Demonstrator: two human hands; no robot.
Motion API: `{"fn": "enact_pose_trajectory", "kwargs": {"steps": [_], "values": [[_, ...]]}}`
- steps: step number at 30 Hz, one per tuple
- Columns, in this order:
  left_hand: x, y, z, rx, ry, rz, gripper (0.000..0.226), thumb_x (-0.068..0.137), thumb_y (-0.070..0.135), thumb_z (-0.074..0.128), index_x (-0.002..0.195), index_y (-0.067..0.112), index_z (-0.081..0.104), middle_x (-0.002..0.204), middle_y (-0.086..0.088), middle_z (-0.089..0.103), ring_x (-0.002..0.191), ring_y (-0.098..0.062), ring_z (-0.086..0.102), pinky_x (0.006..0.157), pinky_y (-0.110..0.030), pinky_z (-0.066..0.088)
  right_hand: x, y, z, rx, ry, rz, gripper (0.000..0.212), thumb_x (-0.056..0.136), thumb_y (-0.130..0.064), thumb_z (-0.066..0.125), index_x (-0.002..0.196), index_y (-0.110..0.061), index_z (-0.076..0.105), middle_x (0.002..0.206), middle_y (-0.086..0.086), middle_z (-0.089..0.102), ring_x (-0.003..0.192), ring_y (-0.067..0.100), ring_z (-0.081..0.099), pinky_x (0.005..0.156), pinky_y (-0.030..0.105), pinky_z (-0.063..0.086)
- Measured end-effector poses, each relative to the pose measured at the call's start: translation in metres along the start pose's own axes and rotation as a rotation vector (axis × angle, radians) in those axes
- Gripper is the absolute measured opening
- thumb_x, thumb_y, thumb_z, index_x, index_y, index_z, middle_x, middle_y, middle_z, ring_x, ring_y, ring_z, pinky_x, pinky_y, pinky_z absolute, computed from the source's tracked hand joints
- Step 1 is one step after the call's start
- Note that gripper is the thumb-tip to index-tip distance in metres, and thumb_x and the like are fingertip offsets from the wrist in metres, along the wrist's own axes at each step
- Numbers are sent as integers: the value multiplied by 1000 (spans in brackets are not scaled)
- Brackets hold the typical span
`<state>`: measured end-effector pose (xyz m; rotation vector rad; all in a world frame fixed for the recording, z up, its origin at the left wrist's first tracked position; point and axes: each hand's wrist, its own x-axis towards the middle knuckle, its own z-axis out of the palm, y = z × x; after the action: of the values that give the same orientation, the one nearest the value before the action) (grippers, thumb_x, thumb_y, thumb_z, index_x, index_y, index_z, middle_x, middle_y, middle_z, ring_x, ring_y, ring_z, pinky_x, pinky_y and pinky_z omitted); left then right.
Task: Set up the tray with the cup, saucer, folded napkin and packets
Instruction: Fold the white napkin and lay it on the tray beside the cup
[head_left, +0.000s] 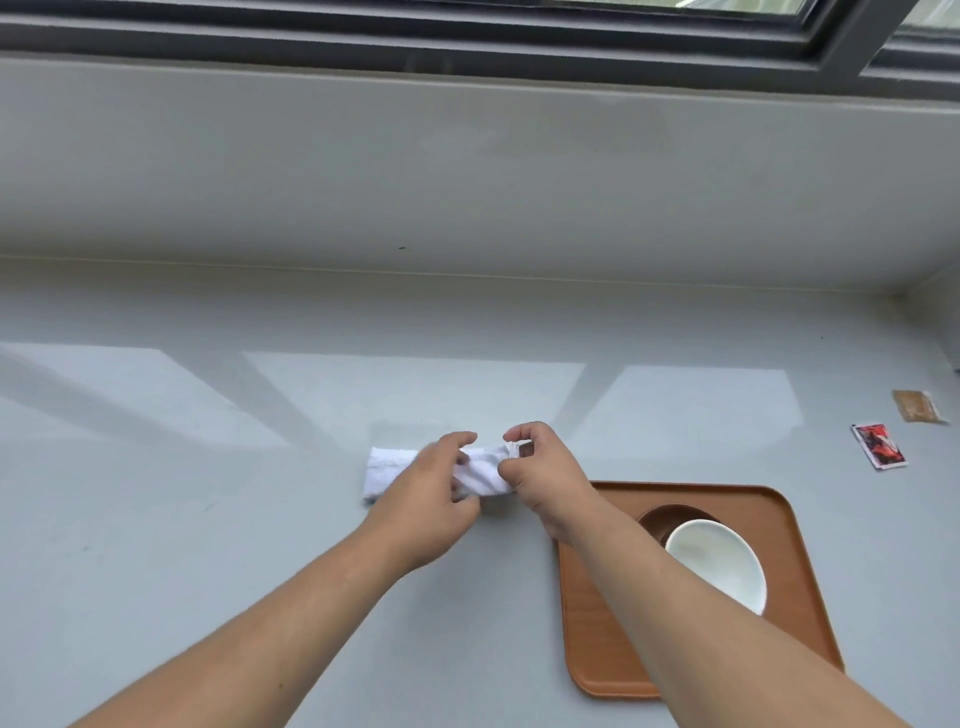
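Note:
A white napkin (385, 467), folded into a long strip, lies on the grey counter left of the brown tray (592, 623). My left hand (431, 499) presses and grips its middle. My right hand (545, 467) pinches its right end. On the tray sits a white cup (719, 564) on a dark brown saucer (670, 517), partly hidden by my right forearm. A red packet (879, 446) and a brown packet (917, 413) lie on the counter to the right, off the tray.
A grey wall (467, 171) rises behind the counter, with a dark window frame (467, 36) above. The counter (156, 441) stretches bare to the left, with light patches on it.

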<state>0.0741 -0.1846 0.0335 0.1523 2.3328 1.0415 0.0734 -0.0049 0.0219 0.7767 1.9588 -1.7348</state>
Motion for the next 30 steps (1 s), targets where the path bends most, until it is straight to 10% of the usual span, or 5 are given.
{"fn": "enact_pose_trajectory", "kwargs": {"steps": [5,10,16,22,30], "values": [[13,10,-31,48,-154,-33,95,67,48,88,149,38,41,143,21,46,132,-7,47,108,-36,47,-27,-42,-17,-83,-231,-178,41,66,-7,52,102,-25,64,92,-1,54,76,16,49,64,29,40],[19,41,-27,-322,-321,-3,11,83,29,85,88,27,76,91,8,78,86,-10,72,72,-24,53,-37,-75,-44,-58,-114,-280,41,72,-10,61,110,-27,64,100,-1,63,83,14,58,76,31,47],[14,91,1,-509,-393,50,21,96,21,72,117,18,72,114,-6,79,105,-20,75,82,-27,57,-48,-59,-94,116,-121,8,41,91,-35,76,121,-8,67,114,15,76,95,23,76,82,34,62],[-4,107,45,-531,-381,-31,25,94,16,75,118,12,68,109,-8,80,98,-22,77,82,-33,58,-50,-51,-123,197,-95,-89,21,92,-3,71,112,1,71,94,13,75,80,23,72,72,31,58],[-53,75,130,-505,-298,-240,24,93,21,72,117,23,73,107,4,82,98,-17,78,82,-35,60,-27,-38,-135,-732,-99,-250,15,82,-24,80,93,-17,73,83,-4,69,77,16,65,63,29,51]]}}
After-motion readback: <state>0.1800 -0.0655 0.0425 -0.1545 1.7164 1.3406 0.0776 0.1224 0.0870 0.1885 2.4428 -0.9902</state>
